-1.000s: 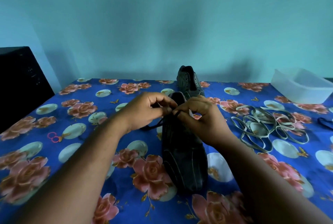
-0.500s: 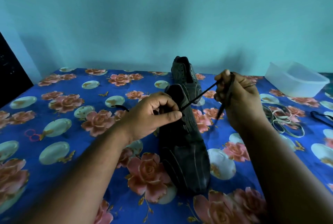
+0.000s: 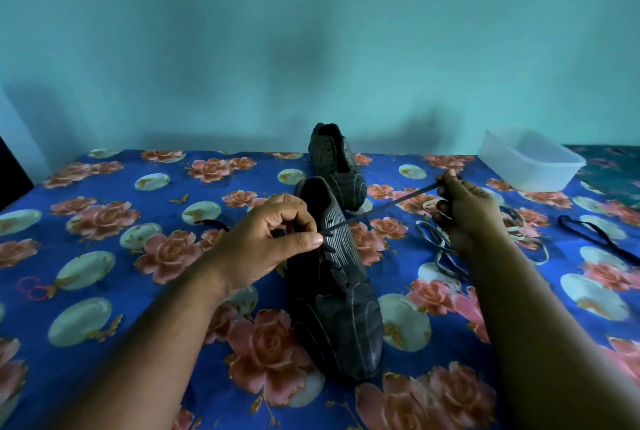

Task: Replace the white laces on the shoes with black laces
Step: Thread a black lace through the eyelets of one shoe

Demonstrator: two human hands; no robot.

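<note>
My right hand (image 3: 465,211) has drawn the black lace (image 3: 381,209) farther right, pinched taut, while my left hand (image 3: 270,242) fingers hold the near shoe (image 3: 332,291) mid-frame, half laced; far shoe (image 3: 332,159) bare, white laces (image 3: 440,256) off.

View count: we have one, a head-worn wide-angle camera.
Position: above the near edge of the table (image 3: 104,291), at the person's head.
Facing: forward and slightly down, toward the teal wall (image 3: 311,48); the wall fills the upper part of our frame.
Nearness: close; both forearms enter from the bottom edge, the left hand (image 3: 263,242) and right hand (image 3: 467,211) sit mid-frame, the near shoe (image 3: 332,308) centred.
Distortion: frame edges bend outward.
Shared area: none, single view.
</note>
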